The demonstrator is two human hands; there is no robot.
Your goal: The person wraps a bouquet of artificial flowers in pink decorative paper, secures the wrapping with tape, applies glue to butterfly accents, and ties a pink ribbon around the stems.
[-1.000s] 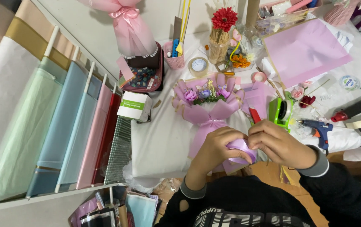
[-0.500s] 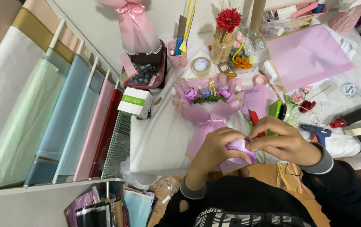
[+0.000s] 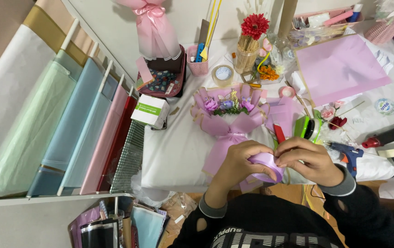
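My left hand [image 3: 238, 163] cups the lavender ribbon roll [image 3: 266, 165] at the counter's [image 3: 178, 151] near edge, fingers curled round it, while my right hand [image 3: 309, 158] pinches its edge. Since a second ago both hands have barely shifted, so I'm likely picking at the ribbon's end. Beyond lies the purple bouquet [image 3: 229, 115].

Black top w/ white chest print, grey cuffs, bare hands [image 3: 270, 163].

Glossy, smooth lilac ribbon roll [image 3: 266, 166]; matt pink paper (slightly crinkled) wraps the bouquet [image 3: 230, 117]; white cloth table cover [image 3: 178, 147].
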